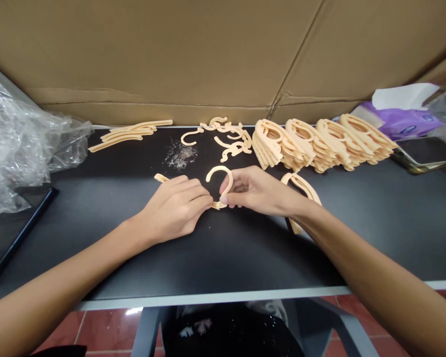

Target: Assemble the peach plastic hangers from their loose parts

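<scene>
Left forearm (70, 270) and right forearm (375, 272) reached in from the lower corners, above a grey chair frame (144, 332) and red floor tiles (104, 329). Past the white table edge (208, 299) spread a black tabletop (245, 258). At its middle, the left hand (174, 206) lay with its fingers pressed together over a flat peach-coloured strip (161, 177), whose far end poked out beyond the fingertips. The right hand (252, 191) came in from the other side, thumb and fingers closed in a pinch on the lower end of an open hook-shaped piece (219, 171). That piece stood up between the hands, its curve rising clear of the table and its foot meeting the strip, though the fingers hid exactly how the two met.

By the look of it, the step in hand was bringing hook and strip together, and holding them there called for both grips to stay firm and aligned.

Just right of the right wrist lay a larger curved piece (301, 183). Farther off, stacked curved pieces (319, 144) ran in overlapping rows toward the right, and loose hooks (226, 139) lay in a small heap at centre. Long strips (130, 134) lay to the left beside pale crumbs (180, 156) and crumpled clear plastic (22, 144). A phone (425, 153) and a tissue pack (401, 116) sat far right, against a cardboard sheet (171, 59).
</scene>
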